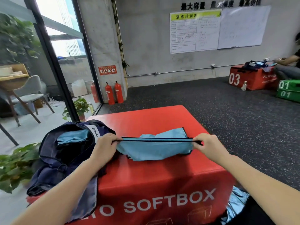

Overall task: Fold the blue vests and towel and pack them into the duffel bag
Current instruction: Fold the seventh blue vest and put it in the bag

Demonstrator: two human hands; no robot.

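A light blue vest point(154, 149) with dark trim is stretched between my hands above the red soft box point(162, 181). My left hand point(106, 147) pinches its left end and my right hand point(205, 144) pinches its right end, pulling the trimmed edge taut. The vest's lower part sags onto the box top. To the left, the navy duffel bag point(53, 159) lies open on the box corner, with a folded light blue piece point(73, 137) inside it. Another shiny blue piece of fabric point(235, 203) hangs at the box's lower right side.
Potted plants point(14, 166) stand left of the box beside a glass wall. Fire extinguishers point(113, 93) stand by the pillar. At the far right a person sits by another red box point(250, 78) and green boxes point(289, 90). Dark speckled floor surrounds the box.
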